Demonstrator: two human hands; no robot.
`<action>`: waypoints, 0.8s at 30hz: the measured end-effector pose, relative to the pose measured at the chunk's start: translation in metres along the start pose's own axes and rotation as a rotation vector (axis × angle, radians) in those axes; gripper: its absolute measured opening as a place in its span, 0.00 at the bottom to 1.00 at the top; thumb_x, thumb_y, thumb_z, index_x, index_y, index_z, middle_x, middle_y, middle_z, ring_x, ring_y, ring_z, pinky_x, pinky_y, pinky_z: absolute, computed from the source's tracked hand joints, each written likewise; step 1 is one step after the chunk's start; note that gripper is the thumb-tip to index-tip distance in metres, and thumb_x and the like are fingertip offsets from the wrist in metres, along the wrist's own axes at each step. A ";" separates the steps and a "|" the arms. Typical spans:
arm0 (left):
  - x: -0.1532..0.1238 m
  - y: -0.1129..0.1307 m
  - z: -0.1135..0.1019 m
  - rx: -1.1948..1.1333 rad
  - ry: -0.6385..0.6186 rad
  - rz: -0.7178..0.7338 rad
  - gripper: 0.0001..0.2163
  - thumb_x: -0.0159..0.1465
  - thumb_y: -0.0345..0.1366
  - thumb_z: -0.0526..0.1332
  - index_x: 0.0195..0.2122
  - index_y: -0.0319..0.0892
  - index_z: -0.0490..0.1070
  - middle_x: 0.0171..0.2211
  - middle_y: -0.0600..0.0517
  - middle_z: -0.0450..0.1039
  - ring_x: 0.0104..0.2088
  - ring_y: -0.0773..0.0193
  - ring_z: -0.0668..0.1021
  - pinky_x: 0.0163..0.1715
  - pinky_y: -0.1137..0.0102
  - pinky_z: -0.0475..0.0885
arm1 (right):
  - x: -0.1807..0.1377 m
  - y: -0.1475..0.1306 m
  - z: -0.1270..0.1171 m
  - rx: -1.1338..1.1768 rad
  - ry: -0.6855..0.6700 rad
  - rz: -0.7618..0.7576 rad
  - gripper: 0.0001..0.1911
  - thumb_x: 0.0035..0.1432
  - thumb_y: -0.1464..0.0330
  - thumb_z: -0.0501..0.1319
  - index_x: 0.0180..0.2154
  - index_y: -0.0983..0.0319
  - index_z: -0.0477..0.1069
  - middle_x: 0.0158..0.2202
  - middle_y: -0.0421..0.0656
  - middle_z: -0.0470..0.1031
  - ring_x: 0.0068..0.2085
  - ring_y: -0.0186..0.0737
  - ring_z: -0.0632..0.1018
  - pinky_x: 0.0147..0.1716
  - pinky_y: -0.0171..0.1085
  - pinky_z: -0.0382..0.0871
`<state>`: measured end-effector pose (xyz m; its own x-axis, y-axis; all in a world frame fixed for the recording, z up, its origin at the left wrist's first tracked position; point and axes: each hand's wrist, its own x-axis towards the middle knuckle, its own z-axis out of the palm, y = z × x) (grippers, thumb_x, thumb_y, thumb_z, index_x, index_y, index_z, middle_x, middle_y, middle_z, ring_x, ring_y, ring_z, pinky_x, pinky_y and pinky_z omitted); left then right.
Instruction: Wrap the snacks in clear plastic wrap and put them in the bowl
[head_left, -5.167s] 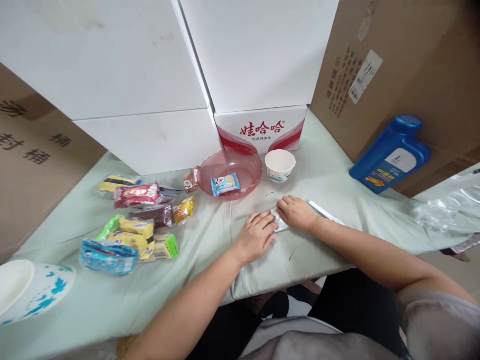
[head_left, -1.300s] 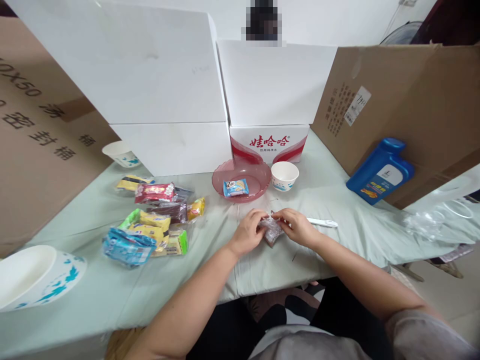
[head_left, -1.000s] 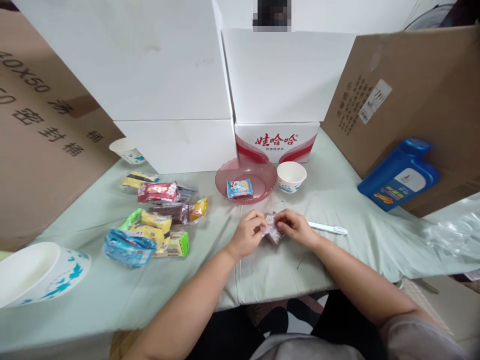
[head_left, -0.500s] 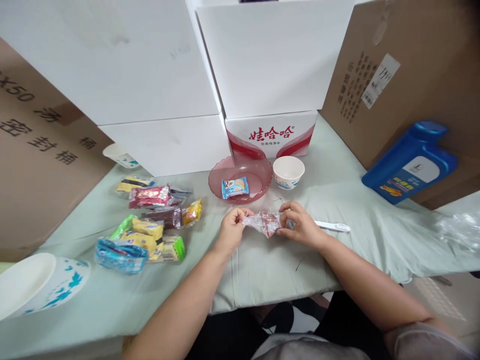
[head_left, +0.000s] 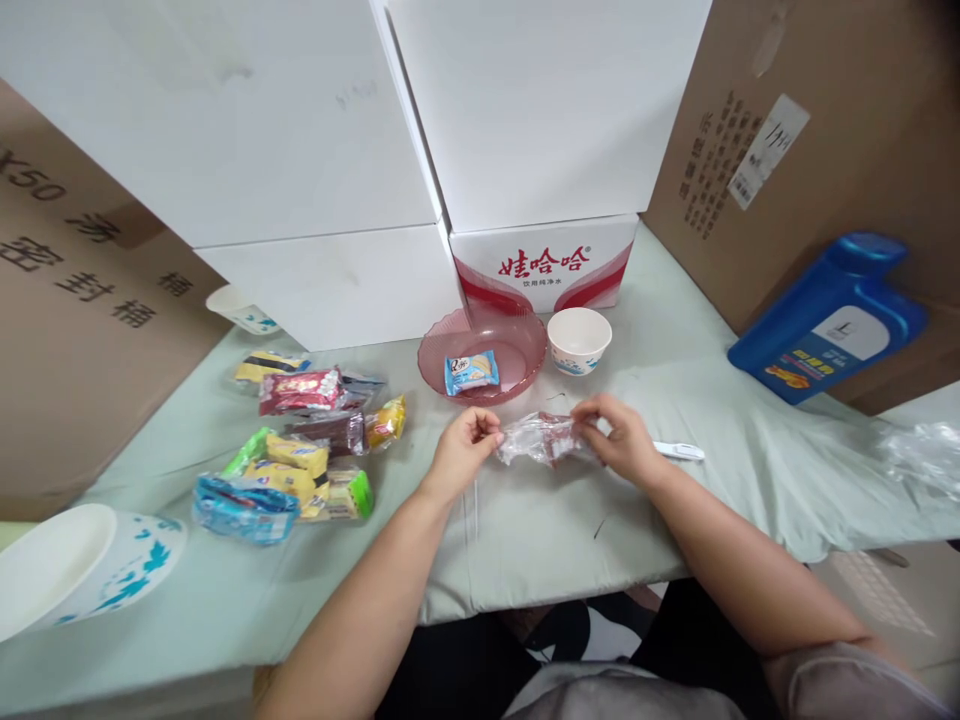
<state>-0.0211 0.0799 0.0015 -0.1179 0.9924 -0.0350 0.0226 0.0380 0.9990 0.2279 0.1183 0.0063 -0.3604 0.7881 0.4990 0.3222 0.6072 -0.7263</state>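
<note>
Between my hands, a crinkled clear plastic wrapper [head_left: 534, 440] with reddish-brown parts is held just over the tablecloth. The left end of the wrapper is pinched by my left hand [head_left: 466, 448], thumb against fingertips. At its right end, my right hand [head_left: 621, 440] grips it between thumb and fingers. Whether anything lies inside the wrapper I cannot tell. Just beyond the hands stands a pink translucent bowl [head_left: 431, 372], with a blue snack packet [head_left: 471, 373] in it. A white tool [head_left: 679, 451] lies partly behind my right hand; its kind is unclear.
Several wrapped snacks [head_left: 296, 455] lie in a pile at the left. One paper bowl [head_left: 579, 342] is beside the pink bowl, another large one [head_left: 131, 570] at the near left. White boxes [head_left: 544, 265] stand behind, with a blue bottle [head_left: 825, 325] at the right by a cardboard box [head_left: 739, 130].
My right hand has moved slightly right and turned more palm-down over its end of the wrapper. The wrapper is spread wider between my hands. The left hand has shifted slightly right.
</note>
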 end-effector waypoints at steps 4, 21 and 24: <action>0.003 0.006 -0.009 0.031 0.068 0.035 0.08 0.47 0.34 0.66 0.26 0.41 0.67 0.23 0.58 0.67 0.22 0.71 0.68 0.23 0.76 0.63 | 0.004 0.010 -0.010 0.174 0.226 0.183 0.07 0.57 0.62 0.64 0.36 0.58 0.73 0.34 0.41 0.77 0.34 0.38 0.76 0.38 0.40 0.72; -0.008 0.000 -0.004 0.754 -0.034 0.469 0.23 0.60 0.36 0.62 0.58 0.44 0.66 0.50 0.45 0.73 0.52 0.52 0.72 0.54 0.57 0.66 | -0.003 0.000 0.010 0.102 -0.031 0.028 0.35 0.52 0.57 0.69 0.59 0.55 0.61 0.60 0.53 0.62 0.53 0.49 0.71 0.43 0.45 0.73; -0.012 0.003 0.003 0.668 -0.054 0.417 0.24 0.57 0.37 0.67 0.55 0.45 0.69 0.39 0.49 0.76 0.43 0.54 0.75 0.49 0.60 0.68 | -0.007 0.006 0.021 0.085 -0.103 0.108 0.47 0.49 0.59 0.71 0.65 0.56 0.52 0.60 0.55 0.60 0.41 0.41 0.75 0.35 0.41 0.74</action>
<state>-0.0166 0.0680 0.0045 0.0797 0.9439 0.3206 0.6479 -0.2934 0.7029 0.2138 0.1140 -0.0111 -0.4169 0.8310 0.3683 0.2902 0.5056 -0.8125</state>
